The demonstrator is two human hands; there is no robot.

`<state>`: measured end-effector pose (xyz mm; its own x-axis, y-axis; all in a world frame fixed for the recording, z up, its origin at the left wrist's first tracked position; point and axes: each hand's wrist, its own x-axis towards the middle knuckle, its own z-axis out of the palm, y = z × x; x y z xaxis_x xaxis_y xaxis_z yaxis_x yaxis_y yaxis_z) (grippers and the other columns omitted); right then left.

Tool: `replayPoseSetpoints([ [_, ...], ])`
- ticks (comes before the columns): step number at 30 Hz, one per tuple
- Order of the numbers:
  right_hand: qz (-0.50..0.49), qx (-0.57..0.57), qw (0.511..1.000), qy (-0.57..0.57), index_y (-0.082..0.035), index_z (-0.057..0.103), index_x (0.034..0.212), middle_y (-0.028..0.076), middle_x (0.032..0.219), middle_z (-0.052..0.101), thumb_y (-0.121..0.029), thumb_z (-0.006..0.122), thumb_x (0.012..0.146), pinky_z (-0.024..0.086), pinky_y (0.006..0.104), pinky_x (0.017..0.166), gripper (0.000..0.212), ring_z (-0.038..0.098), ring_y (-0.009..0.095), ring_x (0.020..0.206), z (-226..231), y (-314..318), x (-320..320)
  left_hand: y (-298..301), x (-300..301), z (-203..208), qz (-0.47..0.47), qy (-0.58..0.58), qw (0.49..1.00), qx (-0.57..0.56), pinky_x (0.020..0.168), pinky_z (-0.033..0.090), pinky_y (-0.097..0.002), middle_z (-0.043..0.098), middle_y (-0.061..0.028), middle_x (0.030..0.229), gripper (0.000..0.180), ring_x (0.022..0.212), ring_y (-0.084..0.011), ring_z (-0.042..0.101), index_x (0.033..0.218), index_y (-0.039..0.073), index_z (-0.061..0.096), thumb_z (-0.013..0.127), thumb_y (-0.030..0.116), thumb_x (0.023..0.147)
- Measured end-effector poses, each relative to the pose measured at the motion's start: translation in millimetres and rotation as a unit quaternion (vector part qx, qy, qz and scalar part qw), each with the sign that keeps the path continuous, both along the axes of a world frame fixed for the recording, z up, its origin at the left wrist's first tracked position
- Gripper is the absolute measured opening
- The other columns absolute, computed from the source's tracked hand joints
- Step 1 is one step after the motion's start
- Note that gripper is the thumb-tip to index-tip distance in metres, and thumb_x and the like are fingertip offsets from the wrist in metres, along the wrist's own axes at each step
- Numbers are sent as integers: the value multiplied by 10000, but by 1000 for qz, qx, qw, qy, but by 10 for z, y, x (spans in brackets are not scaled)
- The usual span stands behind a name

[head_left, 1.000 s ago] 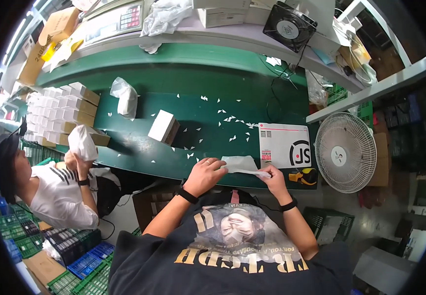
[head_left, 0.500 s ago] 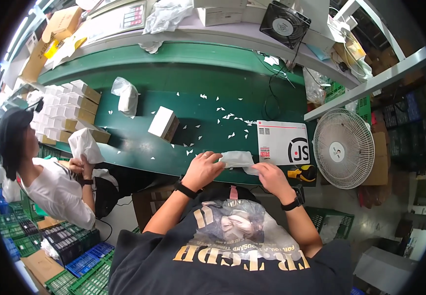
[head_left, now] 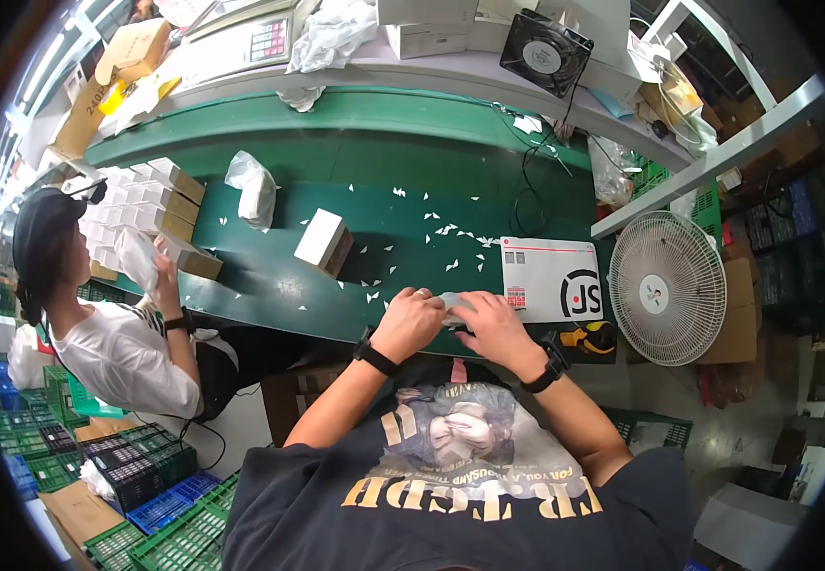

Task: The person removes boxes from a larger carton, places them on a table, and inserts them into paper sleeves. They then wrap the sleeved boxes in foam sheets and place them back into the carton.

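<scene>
At the near edge of the green table, a small white plastic-wrapped packet (head_left: 451,302) sits between my two hands, mostly covered by them. My left hand (head_left: 410,323) grips its left side with curled fingers. From the right, my right hand (head_left: 494,329) closes over its other end, the fingers bent across the top. What is inside the wrapping cannot be seen. Just right of my hands lie a white printed mailer (head_left: 551,279) and a yellow-and-black tape dispenser (head_left: 590,337). Farther off stand a white carton (head_left: 323,242) and another white wrapped package (head_left: 256,197).
To the left a co-worker (head_left: 113,352) holds a white wrapped package (head_left: 137,259) near stacked white boxes (head_left: 141,206). Small white paper scraps (head_left: 448,229) litter the table (head_left: 355,157). A round fan (head_left: 667,288) and a metal post (head_left: 707,157) border the right side.
My right hand has moved left onto the packet, which was stretched out between my hands and is now bunched up. The co-worker has raised their package.
</scene>
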<state>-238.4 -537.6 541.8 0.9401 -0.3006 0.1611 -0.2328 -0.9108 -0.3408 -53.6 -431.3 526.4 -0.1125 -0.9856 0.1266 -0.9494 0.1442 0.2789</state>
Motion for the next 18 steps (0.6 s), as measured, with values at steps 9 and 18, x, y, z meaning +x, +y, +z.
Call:
replayPoseSetpoints([
  [9,-25,41,995,88,-111,624,1167,85,1081,626,-143,727,755,477,410,888,426,600,283,1031,-25,-47,-68,-45,47,-10,23,2,1000,-7,842,482,-352,681,19,945,52,973,-190,629,793,120,695,685,163,766],
  [18,-53,-32,968,243,-81,724,952,127,1016,643,-381,691,797,488,412,856,339,615,290,998,-7,-89,-224,-32,197,-35,11,9,999,-28,837,490,-365,684,7,939,48,968,-209,633,789,116,693,652,130,768],
])
